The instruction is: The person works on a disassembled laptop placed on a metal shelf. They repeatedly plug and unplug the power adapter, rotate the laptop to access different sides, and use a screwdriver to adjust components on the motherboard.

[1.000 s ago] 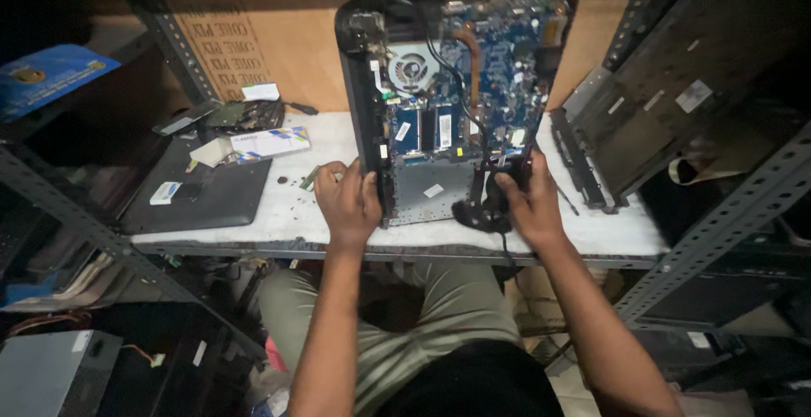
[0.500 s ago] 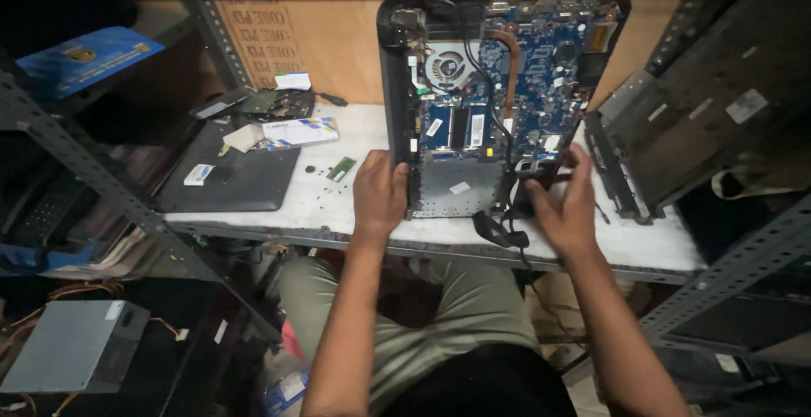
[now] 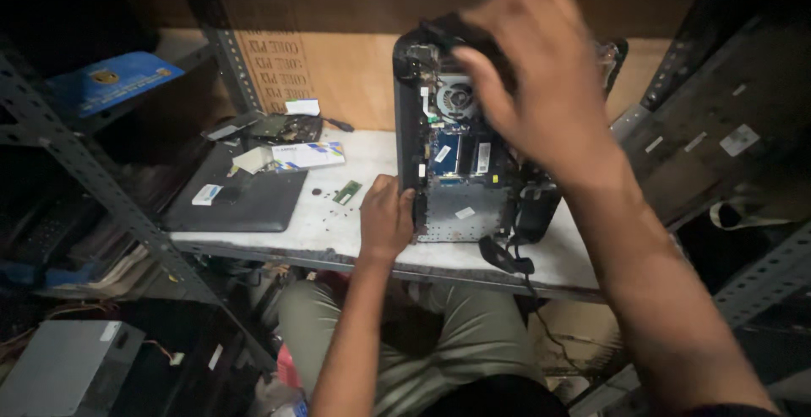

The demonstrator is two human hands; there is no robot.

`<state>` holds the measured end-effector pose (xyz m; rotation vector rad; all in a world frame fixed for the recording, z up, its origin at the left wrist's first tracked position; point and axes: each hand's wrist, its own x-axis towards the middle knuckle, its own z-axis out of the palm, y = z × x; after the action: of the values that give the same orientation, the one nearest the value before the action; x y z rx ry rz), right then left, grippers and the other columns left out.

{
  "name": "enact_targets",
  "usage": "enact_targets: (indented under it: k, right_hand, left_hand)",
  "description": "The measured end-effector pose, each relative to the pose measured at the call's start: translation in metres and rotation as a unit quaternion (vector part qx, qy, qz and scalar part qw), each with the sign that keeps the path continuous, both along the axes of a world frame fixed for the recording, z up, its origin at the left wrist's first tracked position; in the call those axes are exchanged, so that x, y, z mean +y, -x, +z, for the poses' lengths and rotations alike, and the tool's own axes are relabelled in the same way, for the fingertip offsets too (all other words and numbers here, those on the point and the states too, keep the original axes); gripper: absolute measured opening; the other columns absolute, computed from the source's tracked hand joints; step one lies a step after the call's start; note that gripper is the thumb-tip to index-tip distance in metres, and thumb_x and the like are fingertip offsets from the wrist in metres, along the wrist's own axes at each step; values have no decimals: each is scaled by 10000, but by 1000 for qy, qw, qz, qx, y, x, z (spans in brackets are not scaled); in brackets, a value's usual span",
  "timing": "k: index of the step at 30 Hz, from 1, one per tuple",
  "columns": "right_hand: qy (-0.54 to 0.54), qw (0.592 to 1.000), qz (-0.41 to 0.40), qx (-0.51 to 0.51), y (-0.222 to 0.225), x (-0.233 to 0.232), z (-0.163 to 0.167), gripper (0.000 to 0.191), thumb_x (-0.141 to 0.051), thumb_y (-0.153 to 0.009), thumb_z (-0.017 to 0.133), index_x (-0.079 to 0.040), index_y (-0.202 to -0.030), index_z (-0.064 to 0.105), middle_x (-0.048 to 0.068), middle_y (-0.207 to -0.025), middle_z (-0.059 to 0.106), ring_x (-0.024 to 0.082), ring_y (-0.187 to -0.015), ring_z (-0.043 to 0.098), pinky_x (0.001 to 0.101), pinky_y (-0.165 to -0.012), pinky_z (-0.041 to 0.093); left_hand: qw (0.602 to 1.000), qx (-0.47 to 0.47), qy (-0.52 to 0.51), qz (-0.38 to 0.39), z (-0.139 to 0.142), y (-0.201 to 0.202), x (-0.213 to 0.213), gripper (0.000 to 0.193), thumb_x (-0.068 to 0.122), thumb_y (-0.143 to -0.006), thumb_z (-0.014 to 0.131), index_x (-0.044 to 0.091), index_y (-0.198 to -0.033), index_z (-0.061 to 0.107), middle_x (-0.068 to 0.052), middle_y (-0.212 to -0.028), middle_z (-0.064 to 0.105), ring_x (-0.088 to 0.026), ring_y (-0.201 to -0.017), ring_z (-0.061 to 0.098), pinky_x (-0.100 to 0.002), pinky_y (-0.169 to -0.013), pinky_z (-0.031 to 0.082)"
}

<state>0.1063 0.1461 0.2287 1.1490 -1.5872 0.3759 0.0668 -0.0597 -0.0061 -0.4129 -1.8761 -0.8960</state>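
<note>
My left hand (image 3: 386, 217) grips the left edge of the opened laptop (image 3: 460, 172) lying on the white table (image 3: 338, 231). My right hand (image 3: 532, 79), fingers spread loosely, hovers above its fan, holding nothing. I think I am working on the inside parts; a careful reach is needed.

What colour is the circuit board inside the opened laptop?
Blue, seen in the head view: the circuit board lies inside the opened laptop, beside the left hand.
</note>
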Motion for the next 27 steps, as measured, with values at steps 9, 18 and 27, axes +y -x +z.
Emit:
enact_targets:
  k: [9,18,27]
  right_hand:
    - [-11,991,17,-130,49,-54,16,197,-188,-1013,780,4,-1053,768,163,-932,709,303,-797,688,394,-720,539]
    - [18,999,-26,-42,63,-63,-4,208,-234,-1055,716,-34,-1001,714,139,-995,737,353,-848,712,438,-722,535]
    - [93,989,56,-101,61,-54,-1,251,-252,-1178,549,-25,-1133,645,136,-992,723,296,-942,714,405,-862,540]
  left_hand:
    - [1000,-16,25,10,-9,12,-18,169,157,-999,550,29,-1083,620,-189,-908,623,-422,-905,598,-505,-786,480]
    - [1000,10,5,-16,-13,14,-20,208,157,-1022,548,4,-1135,632,-203,-880,594,-434,-865,584,-517,-762,467]
    - [1000,-4,24,-1,-7,14,-13,173,156,-1037,538,23,-1087,636,-201,-886,614,-431,-878,588,-521,-775,469]
